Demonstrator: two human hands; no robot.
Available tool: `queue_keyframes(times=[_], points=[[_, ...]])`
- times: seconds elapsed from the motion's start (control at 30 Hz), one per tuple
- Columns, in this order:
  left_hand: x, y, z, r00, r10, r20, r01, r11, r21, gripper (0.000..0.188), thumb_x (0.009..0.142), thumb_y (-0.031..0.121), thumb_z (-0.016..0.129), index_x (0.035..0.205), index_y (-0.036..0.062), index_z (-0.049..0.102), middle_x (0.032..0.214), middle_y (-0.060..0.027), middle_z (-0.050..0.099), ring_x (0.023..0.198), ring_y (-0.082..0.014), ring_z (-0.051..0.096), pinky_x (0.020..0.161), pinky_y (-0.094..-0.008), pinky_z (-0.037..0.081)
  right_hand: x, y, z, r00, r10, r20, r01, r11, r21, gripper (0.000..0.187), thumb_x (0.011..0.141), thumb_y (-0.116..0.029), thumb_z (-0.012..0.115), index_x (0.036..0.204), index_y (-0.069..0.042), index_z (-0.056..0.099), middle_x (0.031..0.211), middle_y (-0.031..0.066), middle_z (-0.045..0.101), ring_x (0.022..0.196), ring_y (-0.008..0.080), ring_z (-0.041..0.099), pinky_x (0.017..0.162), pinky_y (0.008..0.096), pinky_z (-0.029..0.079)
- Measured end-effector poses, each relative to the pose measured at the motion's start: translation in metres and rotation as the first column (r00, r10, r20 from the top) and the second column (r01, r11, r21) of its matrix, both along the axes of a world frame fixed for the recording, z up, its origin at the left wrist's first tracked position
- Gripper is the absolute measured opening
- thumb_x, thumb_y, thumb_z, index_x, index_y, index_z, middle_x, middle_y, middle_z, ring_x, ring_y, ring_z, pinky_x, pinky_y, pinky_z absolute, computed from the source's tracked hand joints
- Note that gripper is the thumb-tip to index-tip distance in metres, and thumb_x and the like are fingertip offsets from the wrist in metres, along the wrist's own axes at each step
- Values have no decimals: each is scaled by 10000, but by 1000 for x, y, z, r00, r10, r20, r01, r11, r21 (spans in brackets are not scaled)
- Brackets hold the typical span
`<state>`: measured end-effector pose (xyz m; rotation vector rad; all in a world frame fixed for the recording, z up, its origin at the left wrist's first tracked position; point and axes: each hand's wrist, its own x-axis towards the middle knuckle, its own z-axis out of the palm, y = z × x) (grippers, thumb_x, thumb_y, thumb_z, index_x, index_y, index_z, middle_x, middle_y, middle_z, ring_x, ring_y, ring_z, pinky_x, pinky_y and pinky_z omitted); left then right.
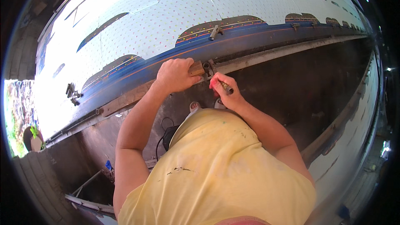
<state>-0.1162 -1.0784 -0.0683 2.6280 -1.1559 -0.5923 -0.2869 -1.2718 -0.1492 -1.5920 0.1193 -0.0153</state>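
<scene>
My left hand (177, 75) is closed around a small brown wooden block (196, 68), pressed against the edge of a long printing table (166, 63). Just right of the block, a metal fitting (207, 66) sits at the table's rail. Close below that fitting, my right hand (229, 91) wraps round a short stick-like tool (227, 87), whose rounded end points back toward me. Its far end is hidden by my fingers, so its kind does not show. Something pink-red shows at those fingers.
White dotted fabric (166, 29) with dark scalloped gaps covers the table. A metal clamp-like piece (215, 32) lies on its blue border, and more small metal pieces (73, 93) lie at the left. A second long table (346, 141) stands to the right, across a dark floor (287, 87).
</scene>
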Motion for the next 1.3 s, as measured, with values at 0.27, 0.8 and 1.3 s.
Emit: queue_keyframes(times=[0.27,0.8,1.3], points=[[-2,4,-7,1000,1,27,2,992,-125,548,914,569,860,1115,67,770,1032,-201,821,1033,-447,789,906,-570,611,-4,4,11,999,51,-1,-51,994,-96,168,1179,-124,639,1039,-40,679,947,38,686,886,146,643,787,311,517],[-9,18,-4,999,22,35,-18,994,-112,516,954,463,878,1277,84,743,1205,-179,765,1216,-385,751,974,-525,624,-12,-16,17,924,-274,266,358,863,-357,180,1183,-139,641,1111,-11,745,942,104,679,833,199,671,776,346,536],[5,3,19,982,48,-185,-61,996,-62,620,753,281,1014,1293,55,811,1119,-168,766,1072,-428,756,947,-521,605,-6,-280,32,782,-419,462,587,744,-319,280,1223,-233,605,1151,-6,752,939,39,699,771,90,598,700,269,493]])
